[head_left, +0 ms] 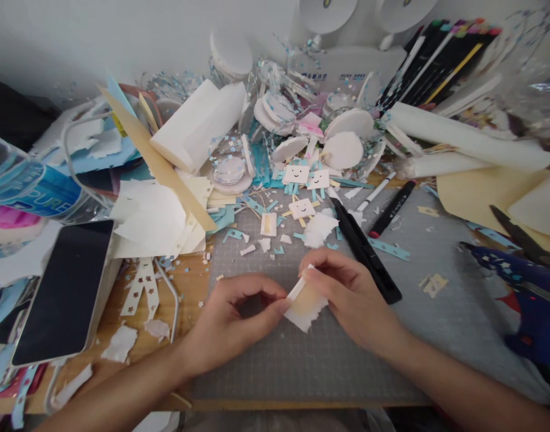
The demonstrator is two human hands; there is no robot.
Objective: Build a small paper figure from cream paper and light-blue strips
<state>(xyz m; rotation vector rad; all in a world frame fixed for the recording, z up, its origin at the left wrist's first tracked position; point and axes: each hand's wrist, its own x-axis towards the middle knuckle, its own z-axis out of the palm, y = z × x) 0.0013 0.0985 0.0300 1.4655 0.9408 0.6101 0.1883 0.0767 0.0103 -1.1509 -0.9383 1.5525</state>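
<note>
Between my two hands is a small torn piece of white paper (307, 307) with a yellowish patch and a folded upper edge. My left hand (239, 315) pinches its left corner between thumb and fingertips. At the upper right, my right hand (347, 294) grips the same piece, its thumb on the fold. Both hands hover over a grey cutting mat (257, 372). Just beyond them lie a crumpled white scrap (320, 229), a small rectangle with a yellow centre (269, 224) and a paper figure with a smiling face (302, 209). A black utility knife (365, 252) lies beside my right hand.
A phone (65, 288) rests on a box at left, near a water bottle (32, 180). Dark scissors (522, 237) and a blue glue gun (527, 300) lie at right. A red-capped black marker (392, 209), white discs (344, 150) and paper rolls (464, 135) crowd the back.
</note>
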